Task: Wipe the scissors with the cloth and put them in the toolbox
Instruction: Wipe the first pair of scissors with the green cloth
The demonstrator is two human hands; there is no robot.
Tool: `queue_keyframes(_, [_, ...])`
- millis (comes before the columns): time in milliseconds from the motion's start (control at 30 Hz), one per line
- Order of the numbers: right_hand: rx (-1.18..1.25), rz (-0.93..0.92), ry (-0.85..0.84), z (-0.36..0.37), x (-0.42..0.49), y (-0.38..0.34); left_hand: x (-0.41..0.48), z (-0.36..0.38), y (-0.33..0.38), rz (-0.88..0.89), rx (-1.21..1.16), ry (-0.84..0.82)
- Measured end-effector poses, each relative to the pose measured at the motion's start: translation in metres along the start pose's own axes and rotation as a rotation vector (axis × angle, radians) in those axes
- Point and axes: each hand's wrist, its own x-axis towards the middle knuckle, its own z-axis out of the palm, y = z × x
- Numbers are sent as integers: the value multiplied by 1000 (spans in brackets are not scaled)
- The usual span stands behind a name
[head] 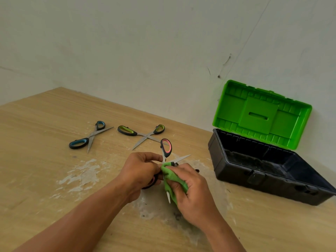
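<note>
Your left hand (143, 168) has its fingers curled round the lower handle of the pink-handled scissors (169, 149), with the thumb and forefinger drawn in close to the pivot. The scissors are spread open. The pink-lined loop stands up behind your knuckles, one bare blade points right toward the toolbox (272, 188), and the other blade runs back toward you. Your right hand (192, 193) pinches the green cloth (172, 177) round that nearer blade, fingers and thumb folded over the bunched fabric. Only the blade's pale tip (168, 197) pokes out below the cloth. You hold the scissors over a scuffed, whitish patch of the wooden table (54, 179), just left of the toolbox and apart from it. Whether they touch the tabletop cannot be told. The toolbox sits at the right edge of the table near the wall (145, 51). Its black base lies open toward you, and its green lid (260, 115) is tipped back and upright. Farther back on the table lie two more pairs, both spread open and flat. The blue-handled scissors (90, 136) are on the left and the green-handled scissors (127, 130) to their right, near each other but not touching.
</note>
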Motion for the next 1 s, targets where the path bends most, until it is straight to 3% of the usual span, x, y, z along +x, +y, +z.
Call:
queue_keyframes(633, [53,-49,-300,-21,-15,4,2,-10,10,69,-44,114])
queue_keyframes(733, [142,12,-202,-26,-15,6,2,-10,12,79,-64,116])
queue_keyframes(867, [179,117,248,-28,-9,12,-1,-7,10,73,-102,80])
queue_keyframes(933, [292,190,251,-24,-8,6,-5,-1,7,72,-104,37])
queue_keyframes(1000, [389,225,107,-15,-9,-3,-7,5,1,86,-92,-2])
